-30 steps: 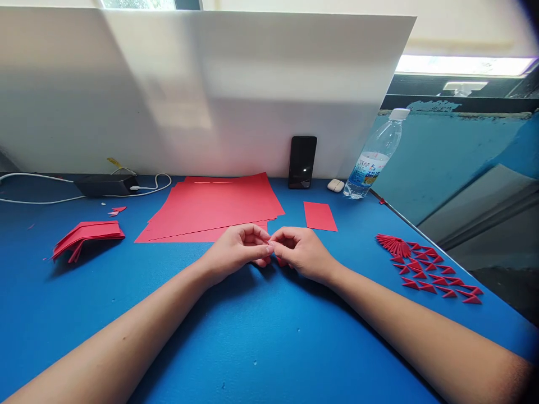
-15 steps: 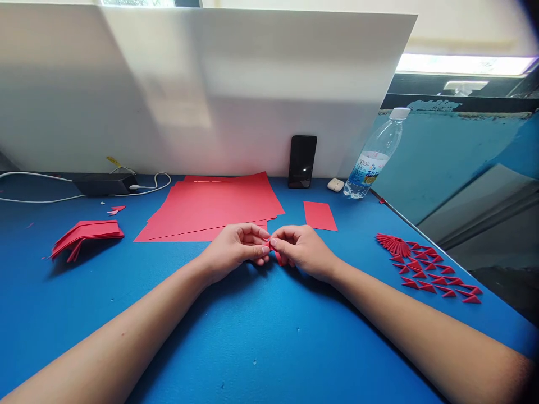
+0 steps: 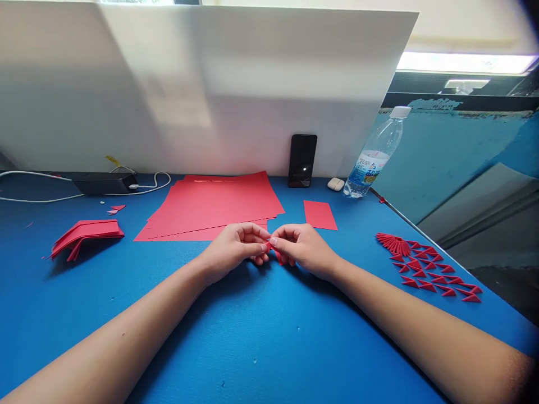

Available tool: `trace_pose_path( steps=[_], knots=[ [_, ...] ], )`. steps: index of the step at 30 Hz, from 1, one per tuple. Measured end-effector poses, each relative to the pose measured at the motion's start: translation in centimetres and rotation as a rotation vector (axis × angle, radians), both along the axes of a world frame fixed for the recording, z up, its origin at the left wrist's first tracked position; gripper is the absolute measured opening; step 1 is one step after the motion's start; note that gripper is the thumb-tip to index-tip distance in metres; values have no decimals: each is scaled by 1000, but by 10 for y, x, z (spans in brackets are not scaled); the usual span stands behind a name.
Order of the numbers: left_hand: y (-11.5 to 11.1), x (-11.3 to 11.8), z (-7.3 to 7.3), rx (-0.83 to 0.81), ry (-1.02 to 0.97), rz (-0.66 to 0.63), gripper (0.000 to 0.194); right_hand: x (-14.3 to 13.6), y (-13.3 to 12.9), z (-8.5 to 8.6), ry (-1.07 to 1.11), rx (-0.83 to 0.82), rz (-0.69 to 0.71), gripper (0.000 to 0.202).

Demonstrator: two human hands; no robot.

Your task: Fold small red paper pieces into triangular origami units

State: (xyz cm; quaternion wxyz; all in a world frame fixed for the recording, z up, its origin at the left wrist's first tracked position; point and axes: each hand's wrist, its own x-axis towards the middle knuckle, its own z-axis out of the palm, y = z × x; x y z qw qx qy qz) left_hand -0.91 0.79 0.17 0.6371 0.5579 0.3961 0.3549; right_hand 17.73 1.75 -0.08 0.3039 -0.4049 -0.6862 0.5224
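You are showing more of the small folded red paper piece (image 3: 278, 257) between your thumbs than a second ago, when your fingertips were hiding most of it; your hands are otherwise staying almost where they were. That is suggesting you are turning or adjusting a fold rather than putting the piece down. Your left hand (image 3: 238, 247) is pinching one side, thumb and finger closing on the paper, and your right hand (image 3: 305, 247) is clamping the other side the same way. The piece is sitting in front of you, just above the blue table (image 3: 252, 320) or perhaps touching it; you are covering too much to tell. It is looking matte red and narrow, with one part crossing between your thumbs and another slanting down below, beside your right fingers. Your grip is hiding its full outline and any finished crease.
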Motion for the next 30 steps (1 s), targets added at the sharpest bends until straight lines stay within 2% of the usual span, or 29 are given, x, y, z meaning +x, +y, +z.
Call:
trace_pose_path(
  steps=[17, 23, 30],
  knots=[
    [3, -4, -2, -49, -20, 0, 22, 2, 2, 3, 40, -31, 32, 28],
    [-1, -1, 1, 14, 45, -15, 29, 2, 2, -2, 10, 5, 14, 31],
    [1, -3, -1, -35, 15, 0, 30, 2, 1, -2, 64, 21, -32, 32]
  ],
)
